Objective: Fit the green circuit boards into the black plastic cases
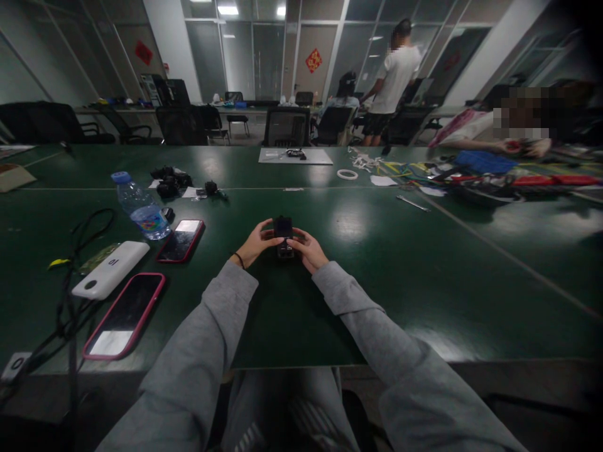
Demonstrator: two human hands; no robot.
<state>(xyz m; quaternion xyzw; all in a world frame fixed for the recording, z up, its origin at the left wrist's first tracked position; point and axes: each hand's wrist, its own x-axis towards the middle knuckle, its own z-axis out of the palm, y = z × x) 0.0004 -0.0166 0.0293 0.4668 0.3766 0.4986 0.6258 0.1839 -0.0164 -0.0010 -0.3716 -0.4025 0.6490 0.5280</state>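
Both hands' grip pinching small black device (283, 236) between left hand (255, 242) and right hand (308, 250), on green table (386, 263).

Long dark green table (400, 270) ran across the room, its surface glossy and catching ceiling glare. Black office chairs (286, 125) stood along its far edge. Behind them, glass partition walls (264, 56) with grey frames closed off the back; two red paper ornaments (313, 60) hung on the panels. A white pillar (172, 44) rose at left. Rectangular ceiling lights (228, 10) glowed overhead. Second desk (117, 108) sat farther back, cluttered. Overall light was dim.
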